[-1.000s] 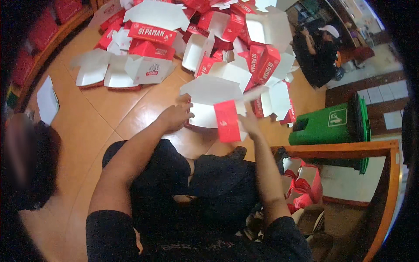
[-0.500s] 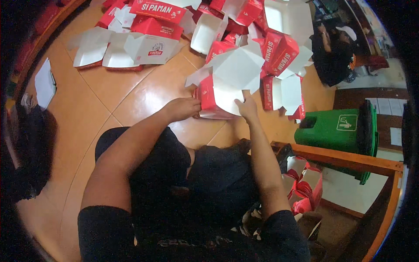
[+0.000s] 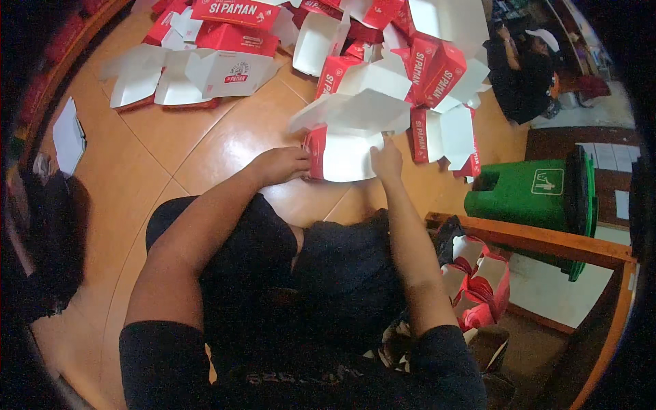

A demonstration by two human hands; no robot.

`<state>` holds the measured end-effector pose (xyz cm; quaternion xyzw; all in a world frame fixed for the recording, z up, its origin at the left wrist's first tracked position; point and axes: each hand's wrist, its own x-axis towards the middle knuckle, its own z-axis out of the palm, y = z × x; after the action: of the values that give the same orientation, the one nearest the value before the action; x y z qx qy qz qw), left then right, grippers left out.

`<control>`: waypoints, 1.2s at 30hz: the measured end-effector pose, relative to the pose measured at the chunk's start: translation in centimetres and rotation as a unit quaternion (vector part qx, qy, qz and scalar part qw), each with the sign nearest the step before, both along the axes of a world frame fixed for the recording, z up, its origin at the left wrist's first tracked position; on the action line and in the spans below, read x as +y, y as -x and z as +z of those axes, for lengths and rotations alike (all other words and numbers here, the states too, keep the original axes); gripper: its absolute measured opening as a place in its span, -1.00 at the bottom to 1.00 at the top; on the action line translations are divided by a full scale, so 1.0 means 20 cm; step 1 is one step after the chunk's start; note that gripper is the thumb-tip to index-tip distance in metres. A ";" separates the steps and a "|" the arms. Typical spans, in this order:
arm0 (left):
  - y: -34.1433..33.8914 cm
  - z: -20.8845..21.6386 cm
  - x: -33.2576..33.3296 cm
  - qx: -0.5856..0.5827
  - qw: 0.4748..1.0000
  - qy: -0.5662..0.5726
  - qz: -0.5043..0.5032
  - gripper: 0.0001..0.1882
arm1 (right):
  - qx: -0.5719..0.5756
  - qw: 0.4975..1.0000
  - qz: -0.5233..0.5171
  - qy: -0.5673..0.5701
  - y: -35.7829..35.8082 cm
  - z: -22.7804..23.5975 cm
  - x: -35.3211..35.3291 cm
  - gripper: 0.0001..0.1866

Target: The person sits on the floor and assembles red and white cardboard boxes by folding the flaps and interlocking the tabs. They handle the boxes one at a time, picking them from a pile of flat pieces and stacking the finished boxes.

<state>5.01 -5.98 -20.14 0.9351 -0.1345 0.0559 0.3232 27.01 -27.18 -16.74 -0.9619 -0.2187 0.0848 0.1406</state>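
Between my hands a red-and-white cardboard food box (image 3: 348, 157) stands on the tiled floor, its white inside facing up and its lid raised on the far side. At its left wall, my left hand (image 3: 280, 166) has its fingers closed against the red panel. My right hand (image 3: 387, 162) pinches the right wall near the corner, thumb toward the inside. The parts of the fingers behind the panels are hidden. Close to the right hand lies another open box (image 3: 447, 137).
A heap of open red-and-white boxes (image 3: 369, 37) covers the far floor, with more boxes (image 3: 181, 78) at far left. At right are a green bin (image 3: 519, 195), a wooden rail (image 3: 533, 234) and a bag of red-and-white cartons (image 3: 478, 280). Another person (image 3: 523, 78) sits at far right.
The box's lid has tipped lower toward me, its broad white panel now foreshortened. Both hands keep their places at the box's sides. My view has shifted slightly.
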 end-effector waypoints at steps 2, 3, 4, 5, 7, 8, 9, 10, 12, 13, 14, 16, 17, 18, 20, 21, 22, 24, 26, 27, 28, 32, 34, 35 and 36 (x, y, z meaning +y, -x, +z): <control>0.00 0.01 0.00 -0.024 0.999 -0.018 -0.014 -0.78 | 0.014 0.999 -0.028 0.010 0.02 0.03 0.02 -0.43; 0.01 0.01 0.00 -0.035 0.999 -0.027 -0.020 -0.79 | 0.023 0.999 -0.041 0.019 0.02 0.03 0.03 -0.42; 0.01 0.01 -0.01 -0.038 0.999 -0.028 -0.023 -0.79 | 0.033 0.998 -0.054 0.029 0.03 0.04 0.04 -0.40; 0.00 0.00 -0.01 -0.041 0.998 -0.028 -0.026 -0.79 | 0.032 0.997 -0.068 0.025 0.03 0.04 0.04 -0.43; 0.00 0.00 -0.03 -0.033 0.999 -0.032 -0.024 -0.80 | 0.031 0.995 -0.098 0.018 0.04 0.04 0.04 -0.47; -0.01 0.00 -0.04 -0.024 0.999 -0.033 -0.022 -0.80 | -0.032 0.993 -0.113 0.004 0.04 0.00 0.02 -0.52; -0.01 0.01 -0.04 -0.014 0.999 -0.035 -0.019 -0.80 | -0.093 0.988 -0.126 -0.011 0.06 -0.04 0.03 -0.56; -0.02 0.02 -0.05 -0.009 0.999 -0.039 -0.023 -0.81 | -0.144 0.982 -0.117 -0.037 0.06 -0.06 0.02 -0.60; 0.00 0.03 -0.04 0.004 0.998 -0.048 -0.027 -0.83 | -0.234 0.965 -0.069 -0.095 0.15 0.03 0.07 -0.67; 0.01 0.03 -0.03 -0.013 0.998 -0.048 -0.025 -0.83 | -0.272 0.953 -0.033 -0.130 0.21 0.09 0.11 -0.68; 0.00 0.02 -0.04 -0.036 0.998 -0.047 -0.025 -0.84 | -0.196 0.964 0.016 -0.181 0.26 0.12 0.12 -0.69; 0.00 -0.02 -0.05 -0.043 0.997 -0.051 -0.028 -0.84 | 0.003 0.970 0.077 -0.232 0.42 0.15 0.19 -0.67; 0.00 -0.04 -0.06 -0.029 0.998 -0.057 -0.030 -0.83 | 0.057 0.966 0.105 -0.228 0.53 0.18 0.23 -0.67; 0.00 -0.04 -0.07 -0.015 0.997 -0.061 -0.034 -0.82 | 0.092 0.977 0.100 -0.165 0.62 0.27 0.29 -0.68; -0.01 -0.03 -0.08 -0.035 0.991 -0.121 -0.047 -0.78 | 0.037 0.983 0.163 -0.079 0.59 0.18 0.30 -0.68; -0.02 -0.01 -0.08 -0.045 0.986 -0.151 -0.054 -0.75 | 0.033 0.985 0.162 -0.059 0.58 0.17 0.29 -0.69; -0.02 -0.01 -0.08 -0.091 0.980 -0.174 -0.030 -0.72 | 0.028 0.986 0.161 -0.039 0.56 0.16 0.28 -0.70; -0.04 -0.01 -0.07 -0.185 0.957 -0.221 0.024 -0.66 | 0.015 0.986 0.166 -0.014 0.56 0.17 0.30 -0.71; -0.03 0.01 -0.08 -0.110 0.970 -0.212 0.033 -0.61 | 0.003 0.986 0.167 0.000 0.58 0.16 0.30 -0.72; -0.03 0.02 -0.09 -0.072 0.975 -0.206 0.035 -0.58 | 0.002 0.984 0.177 -0.005 0.58 0.16 0.29 -0.72; -0.03 0.01 -0.09 -0.081 0.978 -0.188 0.046 -0.56 | 0.002 0.982 0.187 -0.010 0.57 0.16 0.29 -0.72; -0.04 -0.06 -0.09 -0.040 0.986 -0.151 0.061 -0.49 | 0.021 0.979 0.205 -0.004 0.56 0.12 0.31 -0.74; -0.04 -0.06 -0.09 -0.037 0.988 -0.137 0.060 -0.48 | 0.029 0.975 0.218 0.006 0.54 0.06 0.31 -0.70; -0.03 -0.07 -0.07 -0.058 0.988 -0.125 0.064 -0.48 | 0.034 0.974 0.226 0.009 0.55 0.07 0.33 -0.69; -0.02 -0.07 -0.06 -0.079 0.988 -0.112 0.067 -0.49 | 0.045 0.974 0.221 0.004 0.55 0.08 0.33 -0.66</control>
<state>5.41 -7.14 -21.51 0.9650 -0.1017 0.1355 0.2003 15.97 -20.57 -15.10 -0.8854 -0.4193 0.1577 0.1245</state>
